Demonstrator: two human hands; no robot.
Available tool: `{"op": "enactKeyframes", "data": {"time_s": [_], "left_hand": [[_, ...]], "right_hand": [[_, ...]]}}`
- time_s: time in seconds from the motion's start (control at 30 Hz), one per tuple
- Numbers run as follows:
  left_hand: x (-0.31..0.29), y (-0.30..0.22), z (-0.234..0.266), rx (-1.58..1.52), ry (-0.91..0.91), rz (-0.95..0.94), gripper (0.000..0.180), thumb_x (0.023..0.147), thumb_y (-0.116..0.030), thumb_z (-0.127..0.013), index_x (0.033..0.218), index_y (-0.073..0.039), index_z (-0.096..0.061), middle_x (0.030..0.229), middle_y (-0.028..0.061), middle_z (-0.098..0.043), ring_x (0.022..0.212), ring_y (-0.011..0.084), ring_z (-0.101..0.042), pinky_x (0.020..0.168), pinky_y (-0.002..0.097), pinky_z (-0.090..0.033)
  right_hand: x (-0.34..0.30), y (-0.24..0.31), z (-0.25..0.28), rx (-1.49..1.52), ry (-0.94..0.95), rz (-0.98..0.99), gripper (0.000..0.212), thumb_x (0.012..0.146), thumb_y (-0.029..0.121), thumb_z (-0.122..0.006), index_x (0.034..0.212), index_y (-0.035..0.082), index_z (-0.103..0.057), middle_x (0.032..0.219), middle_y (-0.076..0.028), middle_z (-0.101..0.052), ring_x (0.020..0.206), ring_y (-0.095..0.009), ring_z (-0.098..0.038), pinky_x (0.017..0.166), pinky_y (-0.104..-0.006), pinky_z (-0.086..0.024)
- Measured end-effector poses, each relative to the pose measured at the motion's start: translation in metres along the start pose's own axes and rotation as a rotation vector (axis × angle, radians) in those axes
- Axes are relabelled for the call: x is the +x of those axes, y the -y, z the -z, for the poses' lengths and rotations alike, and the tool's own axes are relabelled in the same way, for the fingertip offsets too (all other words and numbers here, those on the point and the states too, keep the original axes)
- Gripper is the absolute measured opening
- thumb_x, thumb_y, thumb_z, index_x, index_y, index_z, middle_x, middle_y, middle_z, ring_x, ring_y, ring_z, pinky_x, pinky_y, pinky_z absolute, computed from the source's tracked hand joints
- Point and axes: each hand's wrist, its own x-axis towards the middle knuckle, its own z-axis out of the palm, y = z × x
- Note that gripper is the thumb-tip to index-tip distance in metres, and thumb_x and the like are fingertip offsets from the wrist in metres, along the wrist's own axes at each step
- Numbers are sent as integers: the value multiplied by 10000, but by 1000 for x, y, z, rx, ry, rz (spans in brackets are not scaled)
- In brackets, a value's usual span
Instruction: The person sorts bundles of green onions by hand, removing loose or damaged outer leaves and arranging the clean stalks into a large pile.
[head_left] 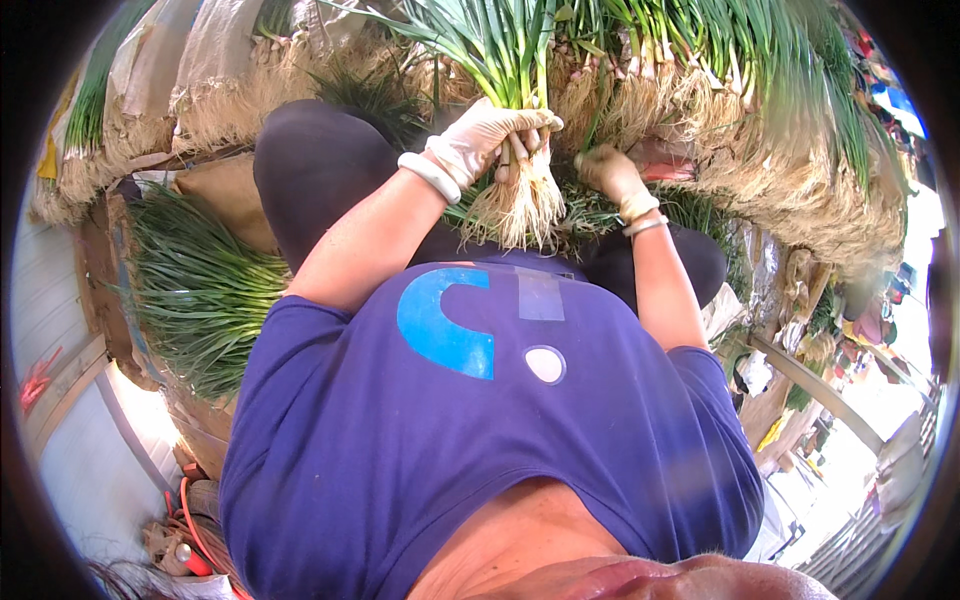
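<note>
My left hand (485, 140), in a pale glove, is closed around a bunch of green garlic (518, 195) just above the bulbs. Its leaves point away from me, and the long pale roots hang toward my chest. To the right of those roots is my right hand (612, 178), also gloved, with its fingers curled in. Whatever it may be pinching is hidden. Loose green leaves (585, 212) lie below and between the hands, over my lap.
Rows of rooted green garlic (700, 90) line the far side and curve around to the right. A leafy pile (205, 290) lies by my left side, near a tan sack (230, 200). An orange cord (190, 525) is at lower left; a wooden bar (815, 385) runs at right.
</note>
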Motion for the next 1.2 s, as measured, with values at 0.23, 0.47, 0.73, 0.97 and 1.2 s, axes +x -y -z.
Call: {"op": "enactKeyframes", "data": {"time_s": [0.23,0.47,0.73,0.97,1.2], "left_hand": [[15,11,6,-20,41,24,283,907,-257,-539,876,20,-588,780,152,-639,577,186,-615,466,276,-526],[9,8,3,-40,17,31,264,911,-197,-519,805,30,-604,799,167,-637,712,199,-629,663,291,-539],[10,2,-7,-20,145,123,306,899,-220,-523,739,30,-596,753,150,-618,613,207,-619,531,273,-513],[7,9,-3,-121,80,58,307,869,-117,-587,1089,88,-523,780,157,-629,682,206,-635,603,297,-537],[-2,5,-10,-70,56,66,359,892,-159,-547,1145,87,-484,784,142,-641,666,205,-650,431,240,-507]], "right_hand": [[-82,115,26,-139,-278,887,263,741,76,-690,995,112,-632,945,-61,-575,976,-234,-513,877,-352,-398],[-95,102,33,452,288,634,137,826,143,-630,868,27,-570,890,-38,-541,885,-132,-509,824,-276,-405],[-120,95,49,162,-179,719,376,794,125,-680,1154,82,-582,1032,-34,-564,913,-124,-528,858,-272,-432],[-119,105,26,485,105,451,124,816,35,-644,934,13,-615,837,1,-584,781,-78,-525,724,-216,-431],[-151,51,101,530,341,368,189,808,177,-653,888,17,-592,802,-9,-560,721,-110,-526,678,-249,-432]]}}
